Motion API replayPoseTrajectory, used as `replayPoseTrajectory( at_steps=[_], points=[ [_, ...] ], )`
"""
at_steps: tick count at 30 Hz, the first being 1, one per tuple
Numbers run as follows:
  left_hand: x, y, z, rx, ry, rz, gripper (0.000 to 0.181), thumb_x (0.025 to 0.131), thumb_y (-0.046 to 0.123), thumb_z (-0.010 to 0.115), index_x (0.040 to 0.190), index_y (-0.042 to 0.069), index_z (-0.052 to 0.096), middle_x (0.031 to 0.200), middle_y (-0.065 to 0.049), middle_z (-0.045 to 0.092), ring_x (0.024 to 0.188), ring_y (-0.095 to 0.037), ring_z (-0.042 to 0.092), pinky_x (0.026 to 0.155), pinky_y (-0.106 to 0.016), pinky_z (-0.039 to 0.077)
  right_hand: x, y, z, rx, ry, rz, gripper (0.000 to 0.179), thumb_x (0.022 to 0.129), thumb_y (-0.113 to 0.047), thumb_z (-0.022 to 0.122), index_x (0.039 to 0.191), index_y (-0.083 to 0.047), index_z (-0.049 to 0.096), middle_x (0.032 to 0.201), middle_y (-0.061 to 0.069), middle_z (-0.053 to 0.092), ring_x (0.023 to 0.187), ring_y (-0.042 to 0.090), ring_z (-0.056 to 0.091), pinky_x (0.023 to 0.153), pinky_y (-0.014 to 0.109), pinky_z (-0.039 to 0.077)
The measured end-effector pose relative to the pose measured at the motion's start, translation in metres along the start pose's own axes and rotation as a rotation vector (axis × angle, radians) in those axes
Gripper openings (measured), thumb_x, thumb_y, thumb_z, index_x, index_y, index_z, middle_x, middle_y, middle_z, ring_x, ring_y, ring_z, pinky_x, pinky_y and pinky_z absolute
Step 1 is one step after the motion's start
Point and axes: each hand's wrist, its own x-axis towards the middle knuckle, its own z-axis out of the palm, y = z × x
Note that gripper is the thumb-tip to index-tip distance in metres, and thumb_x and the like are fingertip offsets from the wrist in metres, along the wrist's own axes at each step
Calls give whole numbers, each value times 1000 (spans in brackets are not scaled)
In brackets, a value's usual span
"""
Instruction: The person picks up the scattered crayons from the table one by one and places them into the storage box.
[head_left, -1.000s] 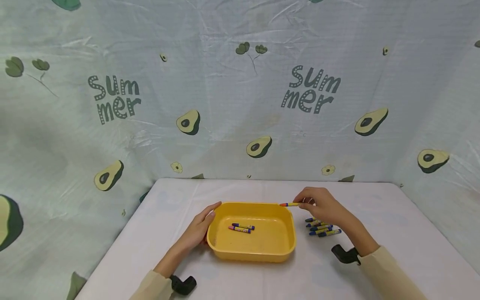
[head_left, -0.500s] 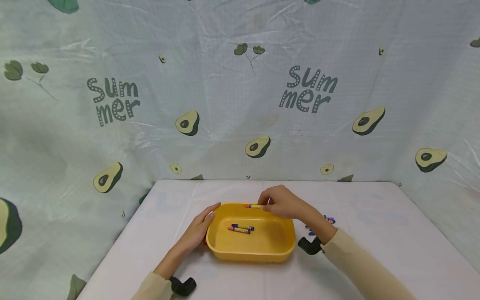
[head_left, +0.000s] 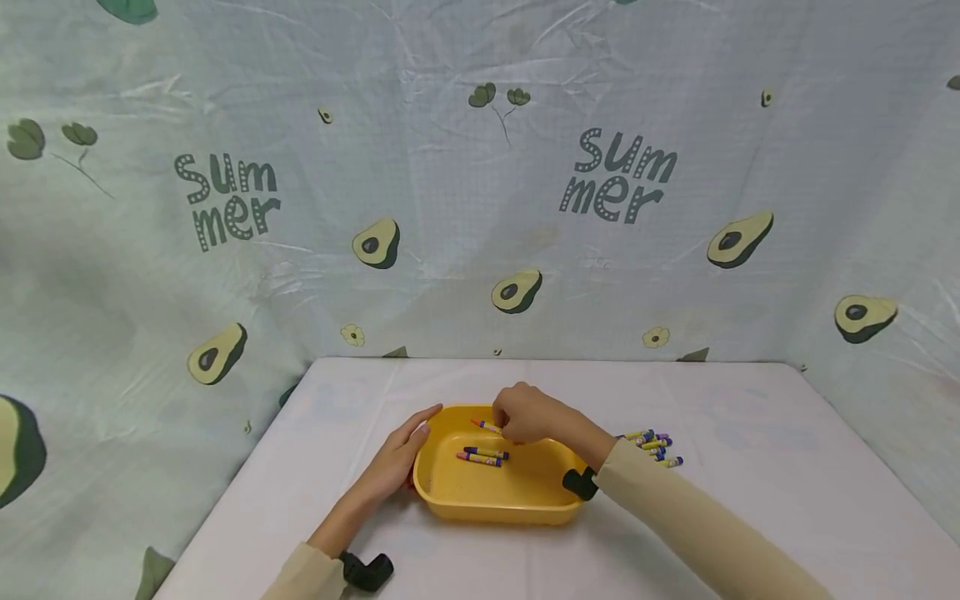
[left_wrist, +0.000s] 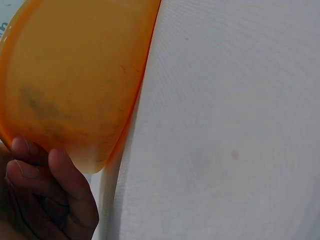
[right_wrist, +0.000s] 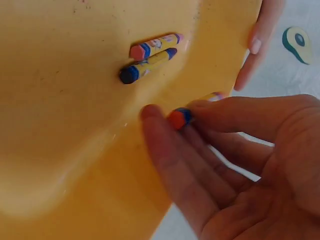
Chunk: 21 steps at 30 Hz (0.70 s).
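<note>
A yellow plastic tray [head_left: 502, 505] stands on the table, with two crayons [head_left: 482, 457] side by side on its floor, one pink-ended and one dark blue. At its left end my left hand [head_left: 397, 458] grips the rim; the left wrist view shows curled fingers [left_wrist: 70, 175] against the outer wall. My right hand [head_left: 531, 414] is over the back part of the tray. Between its thumb and fingers it holds an orange-red crayon [right_wrist: 180, 118], tilted inside the tray. Part of that crayon is hidden behind the thumb.
Several crayons [head_left: 660, 444] lie in a loose pile on the white table [head_left: 465, 567], right of the tray and partly behind the right sleeve [head_left: 675, 517]. A cloth backdrop [head_left: 450, 183] printed with avocados rises behind the table.
My right hand has carried the orange-red crayon leftward from above the pile, over the tray's right side, and lowered it inside. My left hand and the tray have stayed put.
</note>
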Motion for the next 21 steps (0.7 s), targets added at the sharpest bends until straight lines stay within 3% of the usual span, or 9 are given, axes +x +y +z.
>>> replayPoseTrajectory(
  at_steps=[2, 3, 7, 10, 13, 16, 21],
  points=[
    [0, -1, 0, 2, -5, 2, 47, 114, 32, 37, 159, 20, 42, 159, -14, 48, 103, -23, 62, 71, -20, 50, 3, -3, 3, -53, 8, 1, 14, 88, 3, 70, 81, -9, 71, 73, -1, 61, 60, 11, 54, 55, 20, 48],
    [0, -1, 0, 4, -5, 2, 47, 114, 32, 37, 159, 20, 42, 159, -13, 47, 105, -19, 61, 74, -18, 50, 5, -5, 4, -79, 14, 0, 17, 87, 4, 69, 76, -9, 68, 69, -2, 57, 58, 11, 50, 53, 20, 44],
    [1, -2, 0, 3, -13, -14, 47, 114, 30, 35, 160, 20, 40, 155, -15, 50, 71, -13, 57, 57, -21, 48, 8, -10, 10, -193, 44, 1, 29, 89, -3, 73, 66, -12, 59, 61, -3, 44, 55, 11, 41, 51, 22, 34],
    [0, -2, 1, -3, -13, -11, 46, 114, 28, 35, 160, 20, 40, 154, -17, 50, 68, -16, 56, 53, -24, 46, 8, -14, 14, -264, 55, 3, 33, 92, -15, 78, 65, -14, 58, 59, -4, 43, 56, 11, 39, 52, 23, 32],
    [0, -1, 1, 0, -8, 4, 46, 114, 27, 36, 159, 19, 42, 158, -15, 48, 101, -19, 62, 74, -18, 50, 8, -16, 18, -294, 53, -3, 35, 92, -20, 79, 65, -13, 59, 58, -5, 44, 54, 11, 40, 52, 22, 34],
    [-1, 0, 1, -7, -11, 10, 46, 114, 27, 37, 159, 18, 42, 160, -13, 47, 122, -25, 56, 88, -18, 47, 8, -17, 20, -292, 41, -6, 35, 94, -16, 77, 64, -13, 58, 56, -4, 42, 52, 11, 39, 51, 21, 33],
    [1, 0, 0, -12, -21, 23, 46, 114, 28, 37, 159, 19, 41, 162, -12, 44, 130, -28, 54, 104, -33, 48, 8, -16, 19, -291, 13, 42, 32, 94, -6, 70, 66, -14, 58, 61, -3, 45, 58, 12, 41, 53, 24, 34]
  ],
)
